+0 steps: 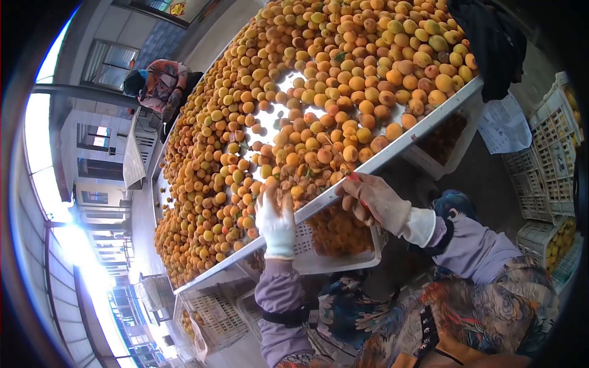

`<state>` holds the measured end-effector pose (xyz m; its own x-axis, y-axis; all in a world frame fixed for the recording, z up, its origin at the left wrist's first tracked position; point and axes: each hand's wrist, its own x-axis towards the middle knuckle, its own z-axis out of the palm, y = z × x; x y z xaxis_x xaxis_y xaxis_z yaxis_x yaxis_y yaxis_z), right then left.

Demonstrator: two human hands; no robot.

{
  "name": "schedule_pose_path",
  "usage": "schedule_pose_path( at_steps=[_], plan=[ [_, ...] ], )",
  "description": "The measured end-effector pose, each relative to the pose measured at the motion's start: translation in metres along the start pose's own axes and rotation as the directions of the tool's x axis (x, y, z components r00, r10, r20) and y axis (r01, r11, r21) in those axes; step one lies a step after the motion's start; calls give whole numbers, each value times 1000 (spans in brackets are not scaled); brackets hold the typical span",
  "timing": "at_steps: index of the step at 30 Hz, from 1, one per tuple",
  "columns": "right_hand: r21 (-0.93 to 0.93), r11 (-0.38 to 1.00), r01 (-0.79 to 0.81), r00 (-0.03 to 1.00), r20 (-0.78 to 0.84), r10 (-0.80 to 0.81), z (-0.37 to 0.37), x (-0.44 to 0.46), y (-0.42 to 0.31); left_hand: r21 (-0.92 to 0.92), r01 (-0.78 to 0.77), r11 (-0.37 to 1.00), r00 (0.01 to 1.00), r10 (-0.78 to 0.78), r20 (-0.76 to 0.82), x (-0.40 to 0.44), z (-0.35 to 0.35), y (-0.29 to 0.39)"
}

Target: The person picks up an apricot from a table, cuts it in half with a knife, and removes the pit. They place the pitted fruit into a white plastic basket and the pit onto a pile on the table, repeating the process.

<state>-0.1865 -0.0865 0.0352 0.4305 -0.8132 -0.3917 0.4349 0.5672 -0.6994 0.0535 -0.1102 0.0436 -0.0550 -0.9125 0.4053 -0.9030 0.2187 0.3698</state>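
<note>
Orange-yellow fruits [208, 178] cover a large white table [392, 147] with a raised rim. My left hand [275, 222], in a white glove with tan fingertips, reaches over the rim and touches fruits at the edge of the heap; its fingers are bent around something I cannot make out. My right hand [375, 199], in a worn tan glove, is closed on a small red-handled tool [354, 177] just outside the rim. The tool's thin tip points toward the fruits. Browned fruits and scraps [314, 175] lie between both hands.
Below the rim hangs a white crate [343, 260] with darker fruits. More crates [543, 153] stand at the right, another [215, 316] at the lower left. Dark cloth [491, 46] drapes over the table corner by a paper sheet [504, 126]. A person [161, 89] sits at the far side.
</note>
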Motion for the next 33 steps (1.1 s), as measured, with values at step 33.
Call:
schedule_pose_path(
  at_steps=[33],
  plan=[
    [156,982,-110,993,-18,114,-5,33,-35,239,238,942,947,-279,157,190,152,-9]
  ],
)
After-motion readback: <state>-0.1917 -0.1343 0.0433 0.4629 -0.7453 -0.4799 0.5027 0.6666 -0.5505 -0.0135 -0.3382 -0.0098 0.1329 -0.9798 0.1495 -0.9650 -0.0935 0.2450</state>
